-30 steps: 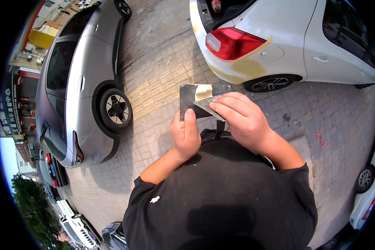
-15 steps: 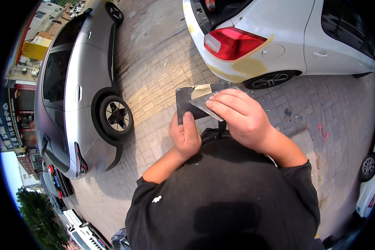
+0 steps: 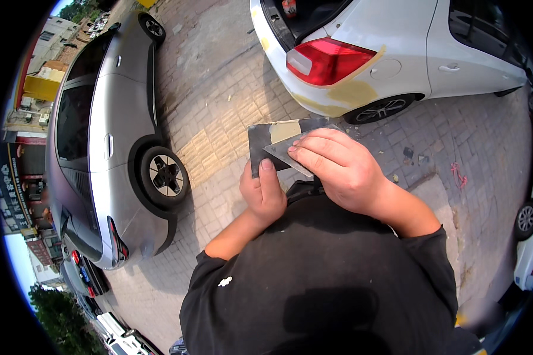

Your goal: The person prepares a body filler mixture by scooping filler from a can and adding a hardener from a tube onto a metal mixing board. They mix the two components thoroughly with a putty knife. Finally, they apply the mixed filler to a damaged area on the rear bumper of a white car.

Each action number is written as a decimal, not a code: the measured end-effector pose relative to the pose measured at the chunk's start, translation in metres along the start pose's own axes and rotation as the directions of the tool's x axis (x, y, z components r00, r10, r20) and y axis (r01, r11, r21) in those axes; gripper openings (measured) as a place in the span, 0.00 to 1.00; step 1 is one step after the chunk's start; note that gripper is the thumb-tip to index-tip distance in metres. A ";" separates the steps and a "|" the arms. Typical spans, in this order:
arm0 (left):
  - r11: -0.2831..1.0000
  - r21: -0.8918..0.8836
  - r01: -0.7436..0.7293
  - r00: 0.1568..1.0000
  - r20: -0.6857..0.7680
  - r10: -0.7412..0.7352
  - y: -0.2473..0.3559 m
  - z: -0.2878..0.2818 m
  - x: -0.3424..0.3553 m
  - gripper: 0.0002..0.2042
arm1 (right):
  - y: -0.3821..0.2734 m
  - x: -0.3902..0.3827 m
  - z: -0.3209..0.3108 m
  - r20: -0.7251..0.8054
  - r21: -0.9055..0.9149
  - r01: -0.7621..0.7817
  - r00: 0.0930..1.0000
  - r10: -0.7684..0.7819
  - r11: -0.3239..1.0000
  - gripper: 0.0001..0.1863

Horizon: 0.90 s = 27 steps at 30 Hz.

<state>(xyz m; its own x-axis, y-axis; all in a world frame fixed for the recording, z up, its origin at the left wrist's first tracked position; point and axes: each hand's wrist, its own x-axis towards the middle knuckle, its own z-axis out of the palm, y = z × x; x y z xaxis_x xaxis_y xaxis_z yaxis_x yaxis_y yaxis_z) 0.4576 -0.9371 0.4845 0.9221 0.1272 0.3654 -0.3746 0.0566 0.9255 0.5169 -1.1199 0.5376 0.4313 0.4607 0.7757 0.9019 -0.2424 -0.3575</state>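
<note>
My left hand (image 3: 264, 192) is closed on a dark flat plate (image 3: 257, 139), its thumb pressed on the near corner. A smear of yellowish filler putty (image 3: 283, 129) lies along the plate's far edge. Over the plate, my right hand (image 3: 344, 168) grips a thin grey putty spreader (image 3: 285, 155) with its fingers laid along the top. The spreader lies slanted across the plate, its pointed corner toward the left and just short of the putty. My right fingers hide the spreader's right part.
Ahead to the right stands a white car (image 3: 405, 35) with yellowish filler patches (image 3: 354, 92) around its red tail light (image 3: 331, 62). A silver-grey car (image 3: 121, 97) is parked on the left. Brick paving (image 3: 219, 136) lies between them, with pink string (image 3: 458, 176) at the right.
The spreader's pointed corner has shifted slightly left and nearer to me. The putty looks flatter and more even on the plate. My view has turned a little.
</note>
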 end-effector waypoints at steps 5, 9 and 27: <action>0.983 -0.169 0.071 0.996 0.061 -0.061 0.022 -0.016 0.008 0.15 | -0.015 0.014 -0.010 0.059 -0.042 0.143 0.988 -0.140 0.989 0.16; 0.832 -0.449 0.326 0.944 0.208 -0.257 0.053 -0.034 0.013 0.18 | -0.024 0.012 -0.018 0.096 0.028 0.345 0.933 -0.346 0.938 0.13; 0.452 -0.699 0.554 0.832 0.478 -0.282 0.068 -0.057 -0.003 0.23 | -0.050 -0.027 0.018 -0.091 0.142 0.220 0.974 -0.208 0.965 0.15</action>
<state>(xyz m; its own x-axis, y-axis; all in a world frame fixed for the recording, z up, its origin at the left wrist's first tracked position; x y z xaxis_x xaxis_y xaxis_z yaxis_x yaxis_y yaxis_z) 0.4236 -0.8769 0.5402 0.9192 -0.3831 0.0912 0.2738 0.7881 0.5514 0.4605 -1.1050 0.5250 0.2302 0.4210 0.8774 0.9686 -0.0117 -0.2485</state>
